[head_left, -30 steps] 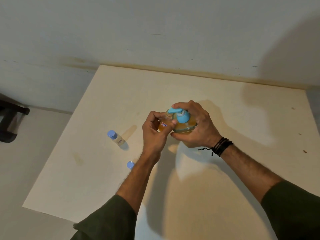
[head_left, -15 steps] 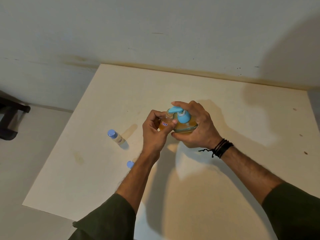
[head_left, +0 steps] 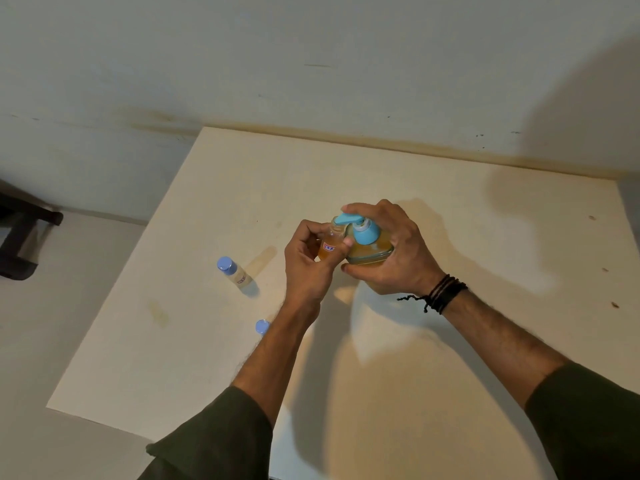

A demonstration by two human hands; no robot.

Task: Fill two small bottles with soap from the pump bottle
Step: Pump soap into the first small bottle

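A pump bottle of amber soap with a blue pump head stands mid-table. My right hand wraps round its body, with a finger on top of the pump spout. My left hand holds a small uncapped bottle, partly filled with amber soap, its mouth right under the spout. A second small bottle with a blue cap stands to the left, pale inside. A loose blue cap lies on the table beside my left forearm.
The cream table butts against a pale wall at the back; its left and front-left edges drop to the floor. A dark object sits on the floor at far left.
The pump head has risen slightly under my right finger. Both hands and the small bottle stay in the same place.
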